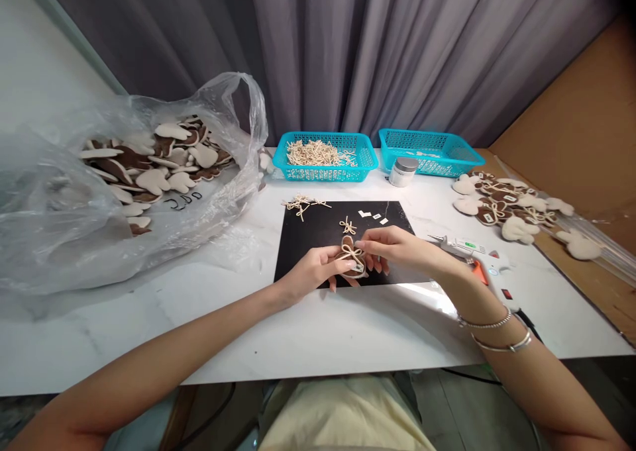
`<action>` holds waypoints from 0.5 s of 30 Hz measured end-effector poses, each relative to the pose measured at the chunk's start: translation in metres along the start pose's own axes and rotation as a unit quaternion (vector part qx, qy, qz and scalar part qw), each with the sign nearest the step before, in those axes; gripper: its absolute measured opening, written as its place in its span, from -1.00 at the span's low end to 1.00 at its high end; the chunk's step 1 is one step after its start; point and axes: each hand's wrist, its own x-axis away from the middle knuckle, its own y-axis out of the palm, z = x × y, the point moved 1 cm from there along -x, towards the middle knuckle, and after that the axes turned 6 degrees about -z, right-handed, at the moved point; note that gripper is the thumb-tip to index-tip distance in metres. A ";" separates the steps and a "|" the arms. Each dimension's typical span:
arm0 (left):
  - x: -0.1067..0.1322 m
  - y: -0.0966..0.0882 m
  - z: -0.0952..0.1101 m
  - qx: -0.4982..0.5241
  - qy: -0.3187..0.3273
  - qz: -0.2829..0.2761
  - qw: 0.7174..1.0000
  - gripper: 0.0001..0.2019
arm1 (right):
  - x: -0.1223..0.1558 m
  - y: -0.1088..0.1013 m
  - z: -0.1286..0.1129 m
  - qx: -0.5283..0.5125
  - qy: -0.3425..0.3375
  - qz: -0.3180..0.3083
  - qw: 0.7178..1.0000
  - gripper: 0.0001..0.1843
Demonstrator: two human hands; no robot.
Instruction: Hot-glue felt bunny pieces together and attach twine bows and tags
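Over the black mat [293, 259], my left hand [320, 265] is closed on a small brown felt bunny shape [348, 242] with a pale edge. Its thumb lies on the front, by a small white label [358, 267]. A beige cord bow [354, 255] crosses the piece above the label. My right hand [385, 247] is closed at the right side of the same piece, thumb and forefinger pinched near the bow; whether they grip the cord or the felt is hard to tell. Just beyond lies a loose cord bow [349, 225].
Left, a clear plastic bag [218, 219] holds many brown and white shapes. Behind stand a blue basket [325, 173] of cord bows, another blue basket [437, 167] and a jar [403, 171]. Right lie a glue gun [489, 265] and a pile of bow-trimmed pieces [511, 202]. Small labels [376, 216] dot the mat.
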 end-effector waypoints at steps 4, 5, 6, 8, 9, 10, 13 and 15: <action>0.000 0.002 0.002 -0.024 -0.030 -0.022 0.999 -0.70 | -0.001 0.003 -0.002 0.005 0.003 0.006 1.000 -0.66; 0.000 0.002 0.003 -0.027 -0.038 -0.023 0.999 -0.71 | -0.002 0.005 -0.003 0.004 0.006 0.007 1.000 -0.66; 0.000 0.003 0.003 -0.028 -0.043 -0.022 0.998 -0.72 | -0.002 0.006 -0.004 0.006 0.009 0.008 1.000 -0.66; 0.001 0.003 0.003 -0.026 -0.047 -0.018 0.998 -0.73 | 0.000 0.007 -0.009 0.037 0.006 0.025 0.999 -0.66; 0.001 0.003 0.003 -0.024 -0.046 -0.016 0.999 -0.74 | 0.004 0.008 -0.012 0.068 0.001 0.049 0.996 -0.65; 0.001 0.003 0.003 -0.022 -0.045 -0.016 0.999 -0.74 | 0.010 0.007 -0.014 0.107 -0.002 0.086 0.991 -0.64; 0.002 0.002 0.002 -0.009 -0.035 -0.026 0.999 -0.75 | 0.049 0.002 -0.015 0.207 0.034 0.239 0.948 -0.63; 0.002 0.002 0.001 0.001 -0.027 -0.039 0.999 -0.74 | 0.087 -0.006 -0.006 0.216 0.117 0.348 0.905 -0.61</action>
